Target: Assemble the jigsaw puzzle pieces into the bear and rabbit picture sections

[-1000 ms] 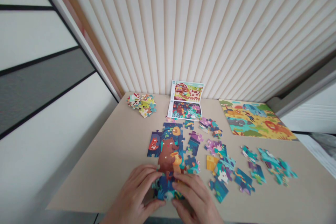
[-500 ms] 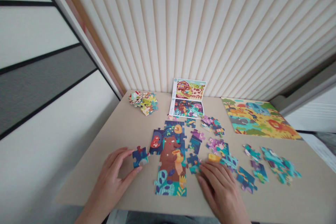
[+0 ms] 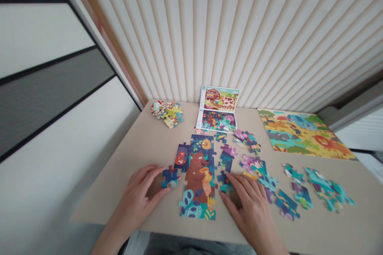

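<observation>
My left hand [image 3: 145,189] pinches a dark blue puzzle piece [image 3: 169,177] between thumb and index finger, just left of the joined bear section. That bear section [image 3: 199,183] lies flat in the middle, a brown bear with a yellow jar. Joined to its upper left is a blue part with a red animal [image 3: 182,157]. On the other side, my right hand [image 3: 247,199] has thumb and index finger on opposite edges of a blue-teal puzzle piece [image 3: 225,183], close to the bear's right edge. Its fingers partly cover that piece and a yellow one [image 3: 250,175].
An open picture leaflet [image 3: 218,109] leans against the pleated panel [image 3: 191,28]. A pile of pieces [image 3: 168,113] lies at the back left. A finished animal puzzle [image 3: 302,133] is at the back right. Several loose pieces [image 3: 329,189] are spread over the right side.
My left hand has brought its piece nearer to the bear section and below the red animal. My right thumb and index finger have moved onto the blue-teal piece. The view has shifted slightly.
</observation>
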A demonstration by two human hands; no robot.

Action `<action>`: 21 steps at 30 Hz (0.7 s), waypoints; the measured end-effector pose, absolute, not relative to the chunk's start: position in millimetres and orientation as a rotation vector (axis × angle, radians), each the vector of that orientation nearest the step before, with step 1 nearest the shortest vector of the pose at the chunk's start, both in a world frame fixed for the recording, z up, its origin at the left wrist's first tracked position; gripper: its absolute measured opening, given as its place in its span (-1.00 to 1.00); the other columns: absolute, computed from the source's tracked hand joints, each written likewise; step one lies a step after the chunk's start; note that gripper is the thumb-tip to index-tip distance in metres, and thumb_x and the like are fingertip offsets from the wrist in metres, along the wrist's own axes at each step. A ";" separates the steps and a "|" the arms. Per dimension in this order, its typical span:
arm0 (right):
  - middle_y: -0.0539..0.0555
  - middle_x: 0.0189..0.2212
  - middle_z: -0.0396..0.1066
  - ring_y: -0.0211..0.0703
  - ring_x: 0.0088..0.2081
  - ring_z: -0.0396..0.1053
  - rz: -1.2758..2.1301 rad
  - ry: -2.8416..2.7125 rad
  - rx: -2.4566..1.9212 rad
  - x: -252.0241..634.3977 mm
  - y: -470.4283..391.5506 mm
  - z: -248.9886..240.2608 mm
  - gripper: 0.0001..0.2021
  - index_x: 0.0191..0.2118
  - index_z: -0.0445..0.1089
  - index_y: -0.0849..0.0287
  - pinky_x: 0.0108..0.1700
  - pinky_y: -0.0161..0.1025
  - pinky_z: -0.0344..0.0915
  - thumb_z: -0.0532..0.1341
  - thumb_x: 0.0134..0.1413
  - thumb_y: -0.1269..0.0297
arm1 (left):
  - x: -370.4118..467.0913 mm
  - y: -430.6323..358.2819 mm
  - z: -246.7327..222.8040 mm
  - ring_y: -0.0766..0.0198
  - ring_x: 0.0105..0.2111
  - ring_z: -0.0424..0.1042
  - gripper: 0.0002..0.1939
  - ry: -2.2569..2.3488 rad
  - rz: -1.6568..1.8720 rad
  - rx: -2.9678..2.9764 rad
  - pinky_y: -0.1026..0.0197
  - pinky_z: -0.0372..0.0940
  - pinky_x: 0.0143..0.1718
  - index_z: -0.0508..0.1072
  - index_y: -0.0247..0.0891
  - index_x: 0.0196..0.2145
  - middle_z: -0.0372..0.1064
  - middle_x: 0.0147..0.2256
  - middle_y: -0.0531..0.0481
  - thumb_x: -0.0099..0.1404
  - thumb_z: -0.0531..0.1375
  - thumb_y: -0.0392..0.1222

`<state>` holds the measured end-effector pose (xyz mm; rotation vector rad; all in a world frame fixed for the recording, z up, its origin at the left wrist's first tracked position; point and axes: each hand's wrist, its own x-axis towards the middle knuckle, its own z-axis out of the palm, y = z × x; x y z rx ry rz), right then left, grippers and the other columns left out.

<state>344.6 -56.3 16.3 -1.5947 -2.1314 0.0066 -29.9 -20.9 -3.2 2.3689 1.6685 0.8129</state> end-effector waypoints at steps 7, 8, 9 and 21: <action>0.15 0.14 0.52 0.13 0.15 0.44 0.062 -2.107 -1.605 347.0 -59.5 13.7 -0.57 0.30 0.36 0.04 0.19 0.10 0.32 0.27 0.42 0.09 | -29.5 -21.9 -2.0 0.01 0.12 0.47 -0.47 1.680 0.764 2.357 -0.05 0.39 0.18 0.44 -0.02 0.25 0.45 0.11 -0.14 0.42 0.32 0.16; 0.16 0.14 0.52 0.14 0.14 0.44 0.066 -2.101 -1.606 347.2 -59.9 13.8 -0.58 0.30 0.36 0.04 0.18 0.11 0.32 0.26 0.42 0.11 | -29.2 -21.6 -1.3 0.00 0.12 0.47 -0.47 1.682 0.767 2.354 -0.05 0.39 0.19 0.44 -0.02 0.24 0.46 0.11 -0.14 0.41 0.32 0.16; 0.16 0.15 0.52 0.14 0.13 0.44 0.065 -2.095 -1.608 347.4 -60.3 14.0 -0.58 0.30 0.35 0.04 0.17 0.12 0.32 0.26 0.42 0.12 | -28.7 -21.4 -0.4 0.00 0.11 0.47 -0.48 1.682 0.769 2.352 -0.06 0.39 0.19 0.45 -0.03 0.23 0.46 0.11 -0.13 0.41 0.32 0.16; 0.20 0.15 0.48 0.21 0.17 0.42 -0.015 -2.031 -1.590 343.3 -66.5 21.3 -0.62 0.26 0.39 0.03 0.19 0.23 0.30 0.23 0.40 0.25 | -10.9 -26.1 15.3 0.00 0.11 0.49 -0.52 1.624 0.824 2.328 -0.05 0.43 0.16 0.47 -0.05 0.19 0.47 0.09 -0.15 0.40 0.35 0.10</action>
